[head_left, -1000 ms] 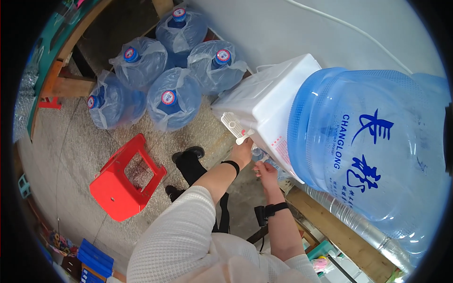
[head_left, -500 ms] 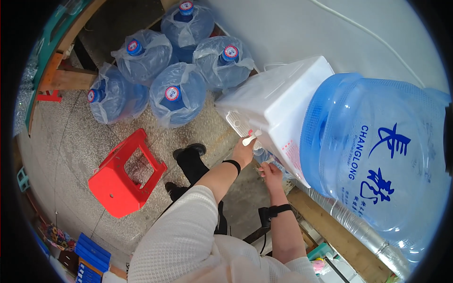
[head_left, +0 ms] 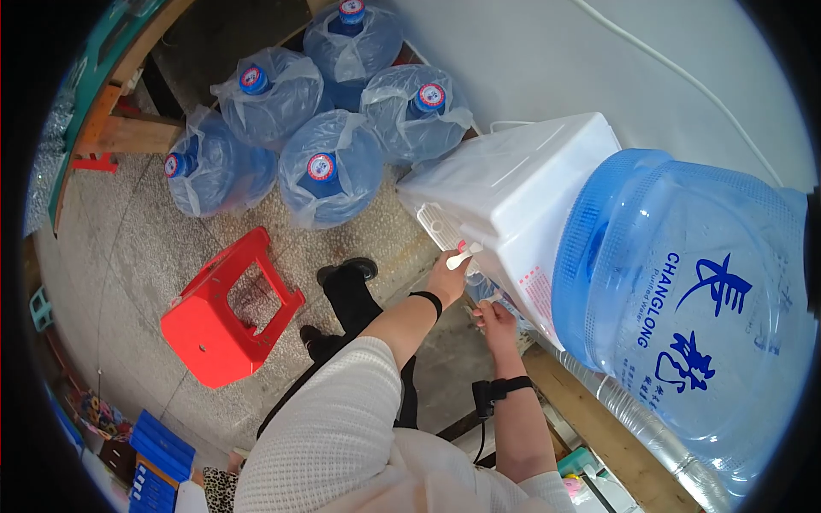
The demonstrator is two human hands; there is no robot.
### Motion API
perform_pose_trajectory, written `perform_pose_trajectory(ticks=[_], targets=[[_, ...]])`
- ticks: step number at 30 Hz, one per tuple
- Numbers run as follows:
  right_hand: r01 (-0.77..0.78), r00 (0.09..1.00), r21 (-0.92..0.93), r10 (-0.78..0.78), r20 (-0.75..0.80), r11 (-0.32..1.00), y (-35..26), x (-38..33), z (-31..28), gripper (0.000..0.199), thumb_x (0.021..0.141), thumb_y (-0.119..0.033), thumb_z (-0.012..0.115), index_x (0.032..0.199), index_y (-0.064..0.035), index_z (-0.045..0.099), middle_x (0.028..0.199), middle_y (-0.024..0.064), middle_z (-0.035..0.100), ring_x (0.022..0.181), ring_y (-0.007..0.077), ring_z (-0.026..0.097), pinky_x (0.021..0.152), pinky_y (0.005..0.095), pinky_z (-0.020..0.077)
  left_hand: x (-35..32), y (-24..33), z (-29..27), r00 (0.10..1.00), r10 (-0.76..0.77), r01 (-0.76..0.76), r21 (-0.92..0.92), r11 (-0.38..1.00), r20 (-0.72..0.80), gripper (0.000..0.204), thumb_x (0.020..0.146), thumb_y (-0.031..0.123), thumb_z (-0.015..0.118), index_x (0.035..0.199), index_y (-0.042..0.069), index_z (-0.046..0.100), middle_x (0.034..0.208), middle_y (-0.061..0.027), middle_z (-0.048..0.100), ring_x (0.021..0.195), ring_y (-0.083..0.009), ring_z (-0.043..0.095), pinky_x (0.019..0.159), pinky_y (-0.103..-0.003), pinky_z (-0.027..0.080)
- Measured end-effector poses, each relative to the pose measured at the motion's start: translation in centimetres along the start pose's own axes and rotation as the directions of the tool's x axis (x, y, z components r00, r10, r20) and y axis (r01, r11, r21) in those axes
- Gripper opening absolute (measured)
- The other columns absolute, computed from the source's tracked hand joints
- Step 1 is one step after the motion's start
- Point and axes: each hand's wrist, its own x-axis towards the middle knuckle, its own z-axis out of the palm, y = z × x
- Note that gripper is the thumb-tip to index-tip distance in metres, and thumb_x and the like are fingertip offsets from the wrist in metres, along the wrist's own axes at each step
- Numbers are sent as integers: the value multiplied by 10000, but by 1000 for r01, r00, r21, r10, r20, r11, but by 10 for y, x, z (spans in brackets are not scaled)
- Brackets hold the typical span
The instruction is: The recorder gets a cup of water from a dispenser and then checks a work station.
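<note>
A white water dispenser (head_left: pixel 522 184) stands tilted in view with a large blue water bottle (head_left: pixel 676 282) upside down on its top. My left hand (head_left: pixel 447 278) is at the dispenser's front, its fingers curled beside a white, spoon-shaped tap lever (head_left: pixel 459 259) with a red spot by it. Its fingertips are partly hidden. Just nearer, my right hand (head_left: pixel 499 325) has its fingers bent together close to a second pale tap part (head_left: pixel 492 299). What lies inside the fingers is too small to make out. Something clear and plastic (head_left: pixel 481 285) shows between the hands.
Several full blue water bottles (head_left: pixel 321 168) in plastic bags stand on the floor at the back left. A red plastic stool (head_left: pixel 218 333) lies on its side at left. A foil duct (head_left: pixel 658 432) and wooden beam (head_left: pixel 590 393) run along the right.
The view has shifted slightly, so dispenser and blue bottle sit a little lower and to the right. Both hands stay at the taps; the right fingers have moved slightly off the second tap's tip.
</note>
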Motion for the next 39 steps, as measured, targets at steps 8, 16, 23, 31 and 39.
perform_pose_trajectory(ticks=[8,16,23,31,39], targets=[[34,999,-27,-34,8,999,4,1,-4,249,845,-229,533,814,9,601,719,52,620,557,80,489,540,214,419,1,12,-9,1000,14,-14,13,1000,-15,422,689,74,560,1107,106,517,1082,-98,481,1050,-284,433,879,-362,401],[-7,1000,-8,7,23,1000,6,1,-6,252,844,-240,540,824,5,597,731,54,616,571,83,493,548,214,421,-3,26,-21,999,38,-35,60,998,-38,410,653,67,588,1060,70,541,1054,-103,485,1031,-280,429,875,-366,400],[-12,999,-7,12,44,1000,6,1,-5,233,840,-230,547,832,-2,596,743,54,613,571,80,492,549,212,421,-3,21,-20,995,59,-56,38,998,-85,369,656,66,587,1023,62,552,1020,-99,490,1010,-280,438,851,-365,411],[-21,999,23,20,32,1000,9,2,-5,217,843,-223,543,837,-13,598,738,51,614,562,74,486,539,208,412,-3,16,-16,999,48,-48,-28,998,-9,440,663,86,583,1092,70,487,1119,-152,450,1083,-321,409,908,-404,381],[-47,999,58,45,28,997,10,0,-7,233,844,-257,549,829,-29,597,731,45,616,547,67,476,532,202,397,-2,17,-14,997,73,-73,3,997,-15,484,651,90,599,1118,65,474,1099,-150,472,1068,-318,427,887,-396,400]])
